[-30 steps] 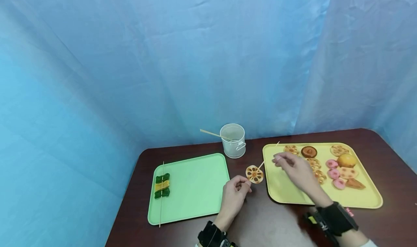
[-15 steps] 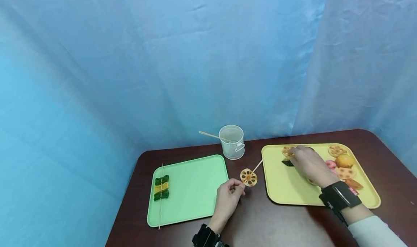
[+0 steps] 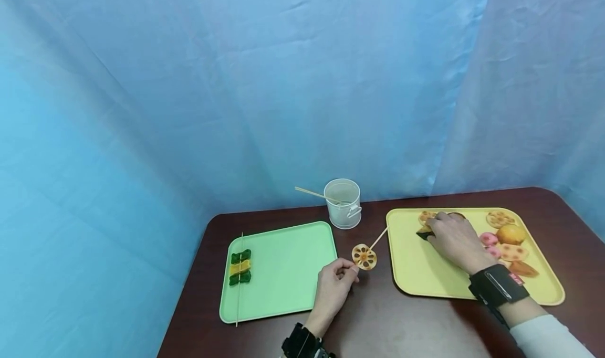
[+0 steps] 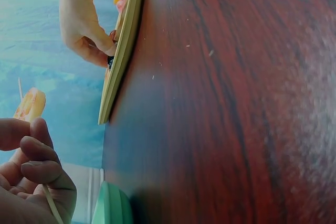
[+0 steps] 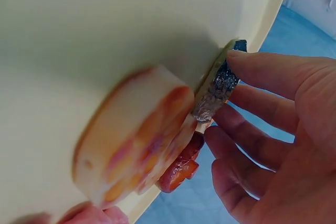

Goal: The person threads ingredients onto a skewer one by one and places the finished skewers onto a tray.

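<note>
My left hand [image 3: 334, 287] pinches a thin wooden skewer [image 3: 379, 238] that carries one toy lotus root slice [image 3: 364, 257], held over the table between the trays. In the left wrist view the skewer's lower end [image 4: 52, 203] runs out below the curled fingers. My right hand [image 3: 458, 242] reaches down onto the yellow tray [image 3: 408, 276]. Its thumb and fingers pinch a flat piece with dark shiny skin [image 5: 218, 90], which shows yellowish and dark green in the head view. A thick lotus root slice [image 5: 134, 135] lies right beside that piece in the right wrist view.
On the yellow tray lie pink rings [image 3: 489, 239], a round yellow piece [image 3: 511, 234] and a brown wedge [image 3: 523, 268]. A green tray [image 3: 288, 274] at left bears a skewer with green and yellow pieces [image 3: 240, 266]. A white bucket [image 3: 343, 213] with sticks [image 3: 309, 191] stands behind.
My right hand has moved from beside the skewer's upper end onto the yellow tray and taken hold of the dark-skinned piece. The left hand keeps the skewer nearly still.
</note>
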`<state>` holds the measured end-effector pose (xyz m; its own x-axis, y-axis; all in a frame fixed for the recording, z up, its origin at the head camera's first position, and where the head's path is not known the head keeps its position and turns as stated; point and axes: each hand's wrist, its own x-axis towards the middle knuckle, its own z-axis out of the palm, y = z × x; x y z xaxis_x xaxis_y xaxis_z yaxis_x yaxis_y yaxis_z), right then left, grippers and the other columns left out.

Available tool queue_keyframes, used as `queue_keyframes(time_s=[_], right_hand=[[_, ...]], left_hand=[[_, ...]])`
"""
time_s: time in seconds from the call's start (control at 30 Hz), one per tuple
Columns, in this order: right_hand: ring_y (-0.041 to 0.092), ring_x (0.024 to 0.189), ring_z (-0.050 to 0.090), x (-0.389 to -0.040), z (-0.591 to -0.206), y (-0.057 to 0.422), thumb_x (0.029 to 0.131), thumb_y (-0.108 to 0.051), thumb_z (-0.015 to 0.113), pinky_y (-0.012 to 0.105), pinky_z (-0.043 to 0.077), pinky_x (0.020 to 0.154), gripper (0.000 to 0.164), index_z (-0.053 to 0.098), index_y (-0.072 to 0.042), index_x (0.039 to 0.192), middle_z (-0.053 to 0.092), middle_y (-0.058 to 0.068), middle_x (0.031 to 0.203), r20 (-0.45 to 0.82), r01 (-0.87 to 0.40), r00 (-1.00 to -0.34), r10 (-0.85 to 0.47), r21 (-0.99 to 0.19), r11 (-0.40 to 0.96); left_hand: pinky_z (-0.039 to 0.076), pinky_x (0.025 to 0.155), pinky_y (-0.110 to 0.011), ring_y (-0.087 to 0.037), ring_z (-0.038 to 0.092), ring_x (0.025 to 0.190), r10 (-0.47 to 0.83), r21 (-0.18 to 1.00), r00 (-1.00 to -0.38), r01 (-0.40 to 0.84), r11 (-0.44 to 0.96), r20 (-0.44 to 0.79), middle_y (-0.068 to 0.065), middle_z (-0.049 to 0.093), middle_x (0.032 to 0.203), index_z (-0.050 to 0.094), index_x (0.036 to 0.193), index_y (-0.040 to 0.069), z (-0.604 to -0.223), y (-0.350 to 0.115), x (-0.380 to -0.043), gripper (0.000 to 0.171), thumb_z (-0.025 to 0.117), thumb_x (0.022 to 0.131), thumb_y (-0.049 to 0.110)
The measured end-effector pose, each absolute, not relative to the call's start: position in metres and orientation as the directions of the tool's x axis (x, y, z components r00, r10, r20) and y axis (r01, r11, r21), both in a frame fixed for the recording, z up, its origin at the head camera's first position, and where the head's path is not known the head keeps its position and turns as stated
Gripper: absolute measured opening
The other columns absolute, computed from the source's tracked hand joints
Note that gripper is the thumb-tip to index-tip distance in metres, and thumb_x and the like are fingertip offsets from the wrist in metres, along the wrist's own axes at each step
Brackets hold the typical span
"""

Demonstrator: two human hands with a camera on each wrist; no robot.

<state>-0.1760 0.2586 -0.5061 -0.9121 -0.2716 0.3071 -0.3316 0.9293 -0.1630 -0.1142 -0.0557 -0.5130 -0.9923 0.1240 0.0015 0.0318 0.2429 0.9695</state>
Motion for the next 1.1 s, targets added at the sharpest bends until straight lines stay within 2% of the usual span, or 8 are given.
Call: queue_keyframes(time_s=[0.13,0.3,0.5,0.57,0.67,0.73,0.9,1.1], right_hand=[[0.032,0.071,0.054,-0.176,-0.506,0.261,0.077,-0.002,0.083,0.052,0.045,0.066,0.021,0.066,-0.001,0.09,0.056,0.01,0.079,0.317,-0.341,-0.908,-0.272,-0.185,0.922],[0.026,0.069,0.056,-0.177,-0.506,0.263,0.077,0.001,0.081,0.045,0.046,0.063,0.025,0.064,-0.003,0.094,0.061,0.005,0.079,0.299,-0.347,-0.916,-0.267,-0.259,0.901],[0.02,0.069,0.052,-0.174,-0.506,0.264,0.081,-0.002,0.08,0.037,0.042,0.061,0.021,0.064,-0.006,0.095,0.062,0.001,0.08,0.28,-0.342,-0.925,-0.256,-0.325,0.882],[0.021,0.073,0.056,-0.171,-0.505,0.263,0.084,-0.006,0.081,0.039,0.046,0.062,0.022,0.066,-0.006,0.099,0.067,0.004,0.086,0.272,-0.33,-0.932,-0.241,-0.356,0.874],[0.03,0.085,0.068,-0.166,-0.501,0.26,0.088,-0.009,0.079,0.048,0.053,0.069,0.024,0.069,-0.004,0.109,0.073,0.011,0.1,0.271,-0.304,-0.941,-0.202,-0.419,0.855],[0.035,0.093,0.07,-0.163,-0.498,0.257,0.09,-0.01,0.079,0.052,0.055,0.073,0.028,0.07,-0.003,0.115,0.074,0.015,0.108,0.285,-0.299,-0.941,-0.181,-0.454,0.839],[0.033,0.089,0.07,-0.156,-0.487,0.25,0.092,-0.015,0.079,0.05,0.055,0.072,0.03,0.071,-0.002,0.118,0.074,0.015,0.105,0.314,-0.296,-0.939,-0.144,-0.517,0.803],[0.037,0.097,0.072,-0.147,-0.472,0.244,0.099,-0.028,0.072,0.052,0.057,0.078,0.039,0.067,0.0,0.127,0.073,0.019,0.113,0.228,-0.224,-0.969,-0.095,-0.649,0.727]], left_hand=[[0.04,0.05,-0.019,-0.023,0.06,0.057,0.122,0.969,-0.993,0.033,0.243,0.004,0.001,0.069,0.069,0.073,0.091,0.0,-0.514,-0.055,-0.115,0.015,0.069,0.096,0.014],[0.04,0.049,-0.019,-0.017,0.058,0.055,0.112,0.976,-0.994,0.023,0.218,-0.001,-0.002,0.069,0.07,0.072,0.09,0.0,-0.513,-0.056,-0.114,0.014,0.07,0.095,0.013],[0.038,0.049,-0.019,-0.012,0.055,0.054,0.098,0.977,-0.995,0.019,0.213,-0.002,-0.006,0.07,0.071,0.073,0.09,0.0,-0.512,-0.056,-0.112,0.012,0.07,0.094,0.012],[0.038,0.05,-0.018,-0.011,0.054,0.055,0.096,0.977,-0.995,0.019,0.213,-0.002,-0.006,0.07,0.071,0.073,0.09,0.0,-0.512,-0.057,-0.112,0.012,0.07,0.094,0.011],[0.038,0.05,-0.019,-0.011,0.053,0.055,0.095,0.976,-0.995,0.017,0.216,-0.003,-0.006,0.07,0.072,0.073,0.09,0.0,-0.512,-0.058,-0.111,0.013,0.07,0.095,0.012],[0.038,0.05,-0.019,-0.011,0.054,0.056,0.096,0.975,-0.995,0.016,0.22,-0.005,-0.005,0.07,0.072,0.073,0.09,0.0,-0.513,-0.059,-0.112,0.013,0.07,0.095,0.012],[0.038,0.05,-0.019,-0.009,0.053,0.055,0.108,0.974,-0.994,0.015,0.228,-0.01,-0.002,0.069,0.07,0.073,0.091,-0.001,-0.513,-0.061,-0.113,0.014,0.069,0.095,0.013],[0.037,0.05,-0.018,-0.006,0.05,0.053,0.136,0.974,-0.99,0.007,0.228,-0.025,0.0,0.068,0.07,0.073,0.093,-0.002,-0.511,-0.061,-0.113,0.015,0.068,0.095,0.012]])
